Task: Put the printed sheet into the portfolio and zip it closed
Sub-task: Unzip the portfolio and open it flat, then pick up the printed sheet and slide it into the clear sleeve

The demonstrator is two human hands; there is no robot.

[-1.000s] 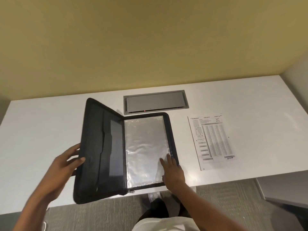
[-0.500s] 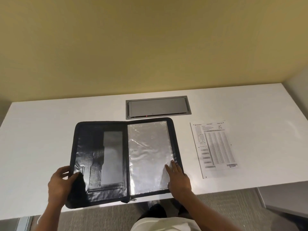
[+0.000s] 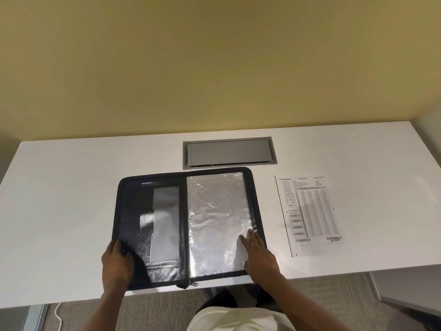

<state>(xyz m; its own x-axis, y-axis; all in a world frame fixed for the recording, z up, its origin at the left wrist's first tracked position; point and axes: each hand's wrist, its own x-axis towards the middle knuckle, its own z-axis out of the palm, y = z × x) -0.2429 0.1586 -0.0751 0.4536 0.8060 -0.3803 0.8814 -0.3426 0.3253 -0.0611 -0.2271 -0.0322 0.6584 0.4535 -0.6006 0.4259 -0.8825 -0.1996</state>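
White desk (image 3: 71, 211), yellow wall (image 3: 214, 68); portfolio (image 3: 128, 211) open flat.

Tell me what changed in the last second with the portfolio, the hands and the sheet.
The portfolio cover swung down leftward from half-raised to flat open on the desk. The left hand followed it down and rests on its near-left corner. The right hand stayed on the plastic sleeve; the printed sheet stayed put.

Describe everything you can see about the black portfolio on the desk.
The portfolio lies fully open and flat near the front edge of the white desk. Black, leather-like, zipper-edged, pull at the spine's near end. Left half holds pockets; right half a crinkled clear sleeve. The left hand rests on its near-left corner, the right hand on the sleeve's near-right corner.
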